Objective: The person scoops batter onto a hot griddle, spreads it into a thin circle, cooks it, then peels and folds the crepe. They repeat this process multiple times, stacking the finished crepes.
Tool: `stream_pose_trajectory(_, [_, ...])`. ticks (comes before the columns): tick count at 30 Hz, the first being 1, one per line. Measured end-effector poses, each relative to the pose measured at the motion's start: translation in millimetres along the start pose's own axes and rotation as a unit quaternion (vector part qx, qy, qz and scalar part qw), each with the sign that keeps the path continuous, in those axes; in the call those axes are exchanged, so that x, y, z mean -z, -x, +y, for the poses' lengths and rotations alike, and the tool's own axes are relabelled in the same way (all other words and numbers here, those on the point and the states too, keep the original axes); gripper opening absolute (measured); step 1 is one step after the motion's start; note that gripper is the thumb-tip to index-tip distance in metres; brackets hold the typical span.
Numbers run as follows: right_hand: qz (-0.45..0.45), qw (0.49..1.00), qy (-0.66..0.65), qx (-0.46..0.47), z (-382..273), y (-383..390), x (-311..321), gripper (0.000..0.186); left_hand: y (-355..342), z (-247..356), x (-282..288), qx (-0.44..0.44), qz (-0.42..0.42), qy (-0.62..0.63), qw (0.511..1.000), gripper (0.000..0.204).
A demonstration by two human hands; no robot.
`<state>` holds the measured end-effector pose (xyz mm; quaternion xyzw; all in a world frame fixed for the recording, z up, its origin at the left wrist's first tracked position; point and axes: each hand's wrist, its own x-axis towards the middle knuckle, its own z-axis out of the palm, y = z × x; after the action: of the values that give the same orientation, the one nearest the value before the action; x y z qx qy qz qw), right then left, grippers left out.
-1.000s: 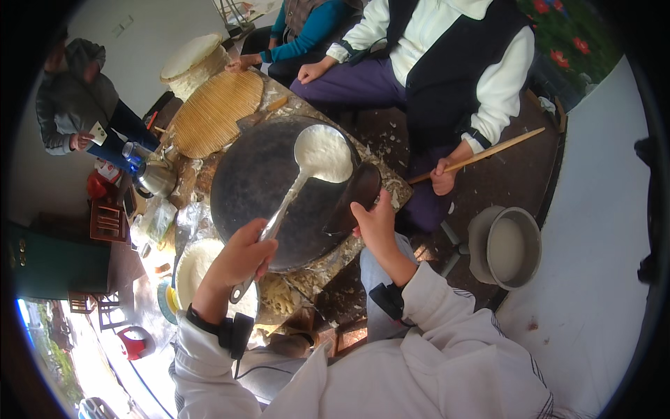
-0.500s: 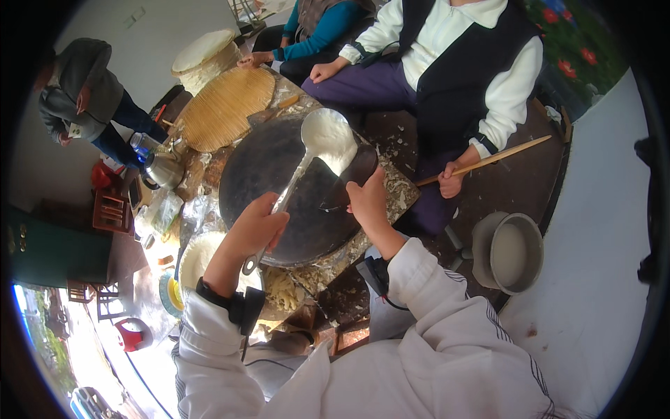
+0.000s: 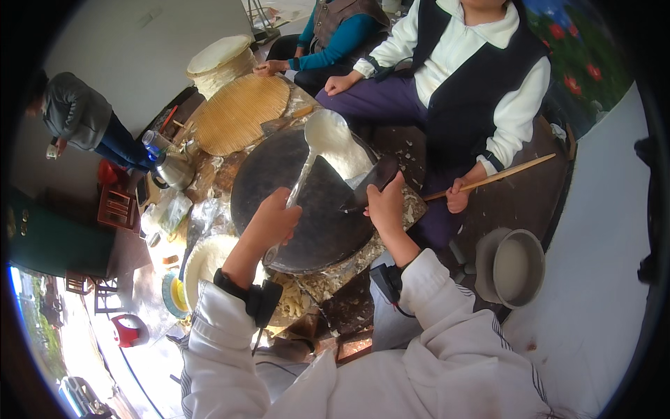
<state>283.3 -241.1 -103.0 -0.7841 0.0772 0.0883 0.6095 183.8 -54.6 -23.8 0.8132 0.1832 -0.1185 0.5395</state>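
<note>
My left hand (image 3: pixel 272 223) grips the long handle of a metal ladle (image 3: pixel 322 133), whose bowl tips white batter (image 3: pixel 345 159) onto the far side of a round black griddle (image 3: pixel 279 181). Beside it, my right hand (image 3: pixel 385 204) holds a dark flat spreader (image 3: pixel 370 180) at the griddle's right edge, its blade touching the batter. Both forearms wear white sleeves and come up from the bottom of the view.
A person in a dark vest and white sleeves sits across, holding a wooden stick (image 3: pixel 499 174). A round woven mat (image 3: pixel 241 112) and a stack of flatbreads (image 3: pixel 220 59) lie behind the griddle. A grey pot (image 3: pixel 513 269) stands at right, a white bowl (image 3: pixel 202 265) at left.
The ladle has tipped and batter has spread onto the griddle. My right hand has taken the spreader up to the batter at the griddle's right edge.
</note>
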Motion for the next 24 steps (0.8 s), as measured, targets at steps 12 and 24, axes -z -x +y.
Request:
stream_pose_trajectory(12, [0.049,0.996,0.042,0.053,-1,-15,-18,0.077,-15,-4,-9,-0.002,0.073,-0.019,0.997,0.021])
stream_pose_trajectory(24, [0.102,0.981,0.145,0.08,10,-47,-42,0.074,-23,-10,-18,0.009,0.122,0.018,0.992,0.018])
